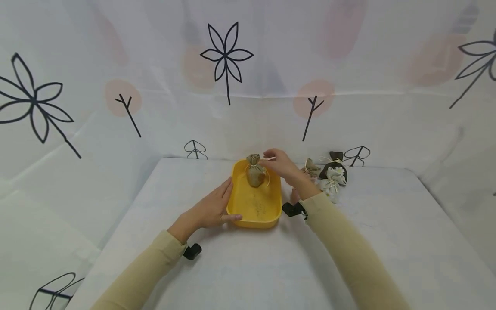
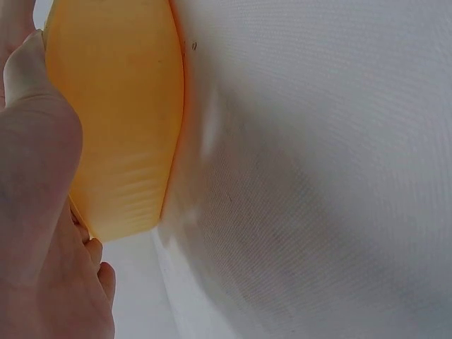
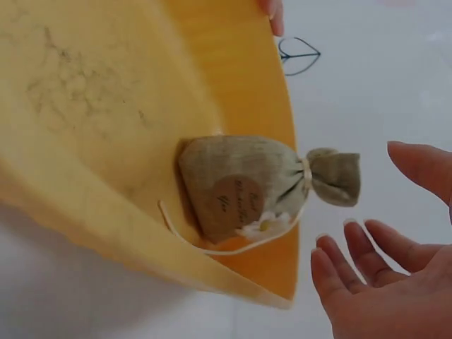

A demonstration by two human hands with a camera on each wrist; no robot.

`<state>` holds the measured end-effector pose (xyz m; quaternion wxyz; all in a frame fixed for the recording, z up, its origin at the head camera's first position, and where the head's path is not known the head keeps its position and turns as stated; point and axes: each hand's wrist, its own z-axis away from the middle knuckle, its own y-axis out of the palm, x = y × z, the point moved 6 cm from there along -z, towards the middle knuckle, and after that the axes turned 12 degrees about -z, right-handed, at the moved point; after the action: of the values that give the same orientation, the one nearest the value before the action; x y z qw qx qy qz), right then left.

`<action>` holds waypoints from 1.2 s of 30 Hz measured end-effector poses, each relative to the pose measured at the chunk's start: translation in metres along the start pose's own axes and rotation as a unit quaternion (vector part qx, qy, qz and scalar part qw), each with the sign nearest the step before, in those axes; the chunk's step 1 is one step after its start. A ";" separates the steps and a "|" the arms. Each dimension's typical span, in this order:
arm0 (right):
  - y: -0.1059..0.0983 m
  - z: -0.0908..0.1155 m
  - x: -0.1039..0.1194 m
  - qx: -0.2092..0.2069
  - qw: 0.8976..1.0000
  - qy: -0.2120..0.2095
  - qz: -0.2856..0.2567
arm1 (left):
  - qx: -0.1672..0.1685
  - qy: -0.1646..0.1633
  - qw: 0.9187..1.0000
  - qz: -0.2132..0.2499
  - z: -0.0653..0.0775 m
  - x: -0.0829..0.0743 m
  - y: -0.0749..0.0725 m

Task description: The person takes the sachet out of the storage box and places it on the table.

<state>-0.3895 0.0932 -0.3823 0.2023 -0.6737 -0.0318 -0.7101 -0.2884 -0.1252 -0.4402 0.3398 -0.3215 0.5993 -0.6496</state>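
Note:
A small beige cloth pouch (image 3: 240,183) with a tied neck, a round printed label and a white flower stands in the far end of a yellow plastic tray (image 1: 253,223). Around the tray's near-left corner my left hand (image 1: 212,207) keeps hold, with the thumb over the near rim and the fingers along the left wall. Beside the pouch's gathered top is my right hand (image 1: 284,167). The right wrist view shows a gap between its loosely spread fingers (image 3: 367,247) and the pouch, with nothing in its grasp.
To the right of the tray, partly behind my right forearm, lie more pouches: a tan one (image 1: 311,168), a dark brown one (image 1: 335,160) and a whitish one (image 1: 334,180) with flowers. Behind the white table (image 1: 248,267) hangs a patterned cloth (image 1: 267,125).

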 end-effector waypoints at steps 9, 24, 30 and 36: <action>0.012 -0.015 -0.013 0.000 0.999 0.020 -0.033 | 0.002 -0.005 1.000 0.003 0.002 -0.003 -0.003; 0.023 -0.030 -0.021 -0.011 0.999 0.044 -0.009 | -0.005 0.004 1.000 -0.011 0.001 -0.002 -0.002; 0.023 -0.030 -0.020 -0.013 0.999 0.046 0.019 | -0.004 0.003 1.000 -0.012 0.000 -0.001 -0.003; 0.027 -0.027 -0.019 -0.005 0.998 0.037 0.053 | -0.005 0.006 1.000 -0.013 0.000 -0.001 -0.001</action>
<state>-0.4057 0.0651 -0.4090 0.2367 -0.6490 0.0149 -0.7229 -0.2882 -0.1247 -0.4390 0.3258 -0.3271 0.6003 -0.6531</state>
